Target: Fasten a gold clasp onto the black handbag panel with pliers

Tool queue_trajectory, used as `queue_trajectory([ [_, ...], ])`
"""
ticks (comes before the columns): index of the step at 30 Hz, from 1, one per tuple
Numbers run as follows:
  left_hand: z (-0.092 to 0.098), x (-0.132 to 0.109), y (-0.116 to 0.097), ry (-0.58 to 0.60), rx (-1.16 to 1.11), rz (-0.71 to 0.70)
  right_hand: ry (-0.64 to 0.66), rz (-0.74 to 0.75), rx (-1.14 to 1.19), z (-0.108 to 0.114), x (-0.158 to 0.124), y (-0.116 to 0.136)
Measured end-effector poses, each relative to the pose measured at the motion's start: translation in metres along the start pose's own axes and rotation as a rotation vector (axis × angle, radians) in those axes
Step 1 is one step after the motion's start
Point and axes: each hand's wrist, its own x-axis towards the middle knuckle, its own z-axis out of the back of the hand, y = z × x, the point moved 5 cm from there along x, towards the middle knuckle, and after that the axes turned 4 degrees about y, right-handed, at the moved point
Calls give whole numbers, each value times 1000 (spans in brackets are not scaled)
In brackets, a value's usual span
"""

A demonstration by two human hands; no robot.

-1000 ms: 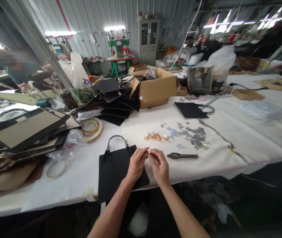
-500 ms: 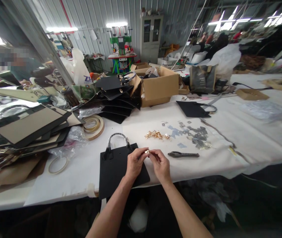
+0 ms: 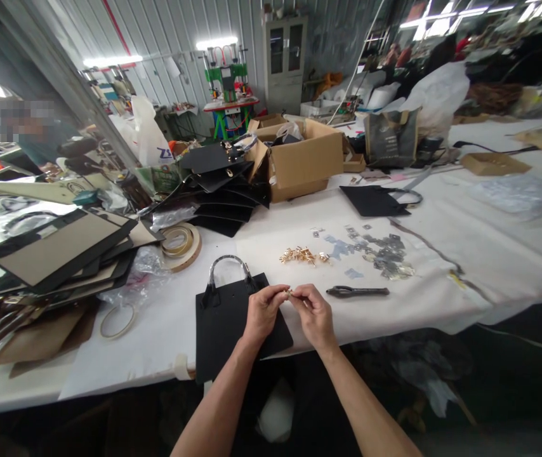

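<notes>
Between the fingertips of both hands is a small gold metal fitting (image 3: 289, 292); its exact kind is too small to make out. My left hand (image 3: 264, 312) pinches it from the left, over a black handbag panel (image 3: 223, 324) with a looped handle (image 3: 228, 259). My right hand (image 3: 313, 312) pinches it from the right, beside the panel's edge. Beyond my hands lies a pile of similar gold fittings (image 3: 302, 255), with scattered thin metal plates (image 3: 388, 251) to its right. A dark pen-like tool (image 3: 357, 291) lies right of my right hand.
Stacked bag panels (image 3: 61, 247), tape rolls (image 3: 181, 246) and clear plastic crowd the left. Behind stand more black panels (image 3: 226, 200) and a cardboard box (image 3: 306, 165). Another black handbag piece (image 3: 373, 200) lies back right. A person (image 3: 37, 139) is at the far left.
Both hands still hold the gold fitting, which now looks turned and shows less between the fingertips. The camera view has shifted slightly.
</notes>
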Motion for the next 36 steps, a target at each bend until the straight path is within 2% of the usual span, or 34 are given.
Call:
queue_trajectory([
  [4,1,-1,-3,-8,13,-5,-11,10,32,-1,-1,3],
  [10,2,-4,-15,-34,72,-115,66,-131,311,-4,4,-1],
  [17,-1,-10,-25,-66,186,-376,58,-133,249,-2,6,-5],
  [22,-3,-15,-26,-76,251,-434,41,-165,257,-1,4,-10],
  [27,-3,-13,-24,-83,253,-433,23,-200,276,-2,4,-17],
  [32,-2,-18,-30,-95,255,-445,45,-405,537,-6,1,-27],
  [36,-1,-31,-34,-45,298,-525,218,-570,615,-8,-4,-34],
])
